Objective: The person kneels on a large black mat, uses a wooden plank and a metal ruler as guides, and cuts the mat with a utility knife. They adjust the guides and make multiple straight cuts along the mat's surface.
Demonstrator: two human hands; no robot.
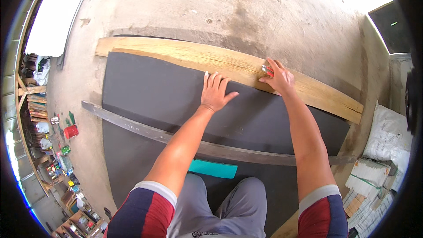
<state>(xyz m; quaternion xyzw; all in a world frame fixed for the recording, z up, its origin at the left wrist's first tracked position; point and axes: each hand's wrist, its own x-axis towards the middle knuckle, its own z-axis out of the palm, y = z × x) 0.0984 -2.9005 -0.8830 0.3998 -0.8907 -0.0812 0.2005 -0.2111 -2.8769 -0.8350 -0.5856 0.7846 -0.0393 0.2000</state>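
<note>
My left hand (214, 93) lies flat with its fingers spread on the dark grey sheet (145, 77), fingertips by the near edge of a long wooden plank (180, 52). Farther right, my right hand (282, 78) is closed around a small red and silver tool (268, 70) above the plank; its kind is too small to make out. The plank runs across the far part of the sheet. A narrow grey metal bar (229, 151) crosses the sheet nearer to me, passing beneath both forearms.
A flat teal piece (213, 169) lies before my knees. Bare concrete floor (176, 4) surrounds the sheet. To the left are a red container (71, 132) and shelves of clutter. A white sack (387, 132) and stacked pale boards (368, 177) stand at the right.
</note>
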